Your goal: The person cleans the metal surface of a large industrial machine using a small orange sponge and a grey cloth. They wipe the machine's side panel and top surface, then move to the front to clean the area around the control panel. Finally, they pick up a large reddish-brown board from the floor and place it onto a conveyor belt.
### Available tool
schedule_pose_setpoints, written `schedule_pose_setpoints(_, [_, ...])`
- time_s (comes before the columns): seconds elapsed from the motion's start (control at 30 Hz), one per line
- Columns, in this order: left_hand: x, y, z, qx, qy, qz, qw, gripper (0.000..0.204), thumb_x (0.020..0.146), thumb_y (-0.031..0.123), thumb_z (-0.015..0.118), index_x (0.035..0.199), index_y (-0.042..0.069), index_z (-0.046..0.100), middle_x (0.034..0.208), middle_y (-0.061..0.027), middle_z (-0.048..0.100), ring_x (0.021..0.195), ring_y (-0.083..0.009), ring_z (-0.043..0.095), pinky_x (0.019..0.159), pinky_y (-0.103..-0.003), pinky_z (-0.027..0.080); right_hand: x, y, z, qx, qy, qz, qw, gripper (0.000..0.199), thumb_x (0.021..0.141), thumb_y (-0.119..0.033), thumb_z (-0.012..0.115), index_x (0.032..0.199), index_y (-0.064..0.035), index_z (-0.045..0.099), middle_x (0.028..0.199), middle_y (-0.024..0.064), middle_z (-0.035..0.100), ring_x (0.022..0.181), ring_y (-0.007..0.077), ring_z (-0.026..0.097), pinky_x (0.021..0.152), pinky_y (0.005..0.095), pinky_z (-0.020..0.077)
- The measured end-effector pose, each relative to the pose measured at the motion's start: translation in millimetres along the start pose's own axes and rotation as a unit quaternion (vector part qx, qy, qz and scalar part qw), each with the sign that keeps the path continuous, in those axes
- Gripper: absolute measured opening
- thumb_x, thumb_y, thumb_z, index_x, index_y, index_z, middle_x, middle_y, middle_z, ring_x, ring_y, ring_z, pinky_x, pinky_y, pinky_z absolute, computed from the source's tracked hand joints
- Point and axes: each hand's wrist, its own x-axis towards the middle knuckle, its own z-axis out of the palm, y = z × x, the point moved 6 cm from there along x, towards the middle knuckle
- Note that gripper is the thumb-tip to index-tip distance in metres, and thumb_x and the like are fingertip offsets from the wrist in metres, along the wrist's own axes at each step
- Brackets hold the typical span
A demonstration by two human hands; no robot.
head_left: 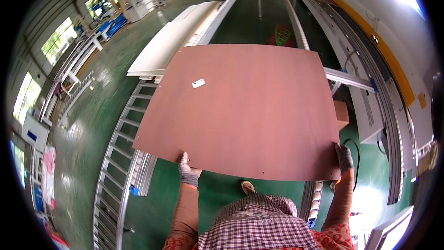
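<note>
A large flat reddish-brown panel (249, 115) spreads out in front of me, with a small white label (198, 83) on its upper left part. Small dark holes dot its margins. My left hand (188, 172), in a grey glove, grips the near edge left of the middle, thumb on top and fingers hidden beneath. At the near right corner my right hand (344, 158), also gloved, is closed round the side edge. The panel lies over two conveyor rails; whether it rests on them or is held just above, I cannot tell.
Left of the panel runs a roller conveyor (121, 150), with white boards (173, 37) stacked beyond it. Rails with small wheels (312, 203) pass under the panel. A cardboard box (341, 115) and a long machine frame (370, 74) stand right. A screen (391, 231) is at lower right.
</note>
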Motion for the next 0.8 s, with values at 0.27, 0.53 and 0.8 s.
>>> schedule_pose_setpoints(0.27, [-25,7,5,-0.003,0.048,0.029,0.998,0.045,0.091,0.035,0.066,0.129,0.012,0.056,0.131,-0.0111,0.058,0.122,-0.0345,0.052,0.099,-0.060,0.045,20,-80,-33,0.042,0.087,0.178,0.979,0.030,0.101,-0.026,0.046,0.109,-0.0041,0.064,0.091,0.0179,0.066,0.082,0.0366,0.062,0.073,0.0428,0.0503])
schedule_pose_setpoints(0.53, [-17,3,4,-0.022,0.054,0.013,0.998,0.044,0.089,0.029,0.070,0.126,0.012,0.055,0.132,-0.0114,0.057,0.123,-0.0354,0.052,0.101,-0.062,0.044,-21,-41,-17,0.102,0.201,0.156,0.962,0.055,0.099,-0.049,0.049,0.082,0.0011,0.066,0.074,0.0242,0.064,0.070,0.0425,0.059,0.067,0.0480,0.0468])
schedule_pose_setpoints(0.8, [15,17,20,0.036,0.046,0.042,0.997,0.047,0.086,0.034,0.073,0.125,0.013,0.057,0.128,-0.0087,0.058,0.122,-0.0338,0.052,0.101,-0.061,0.043,-27,-89,-31,0.125,0.128,0.233,0.956,0.057,0.099,-0.051,0.046,0.095,0.0026,0.066,0.089,0.0280,0.066,0.084,0.0451,0.061,0.075,0.0472,0.0481])
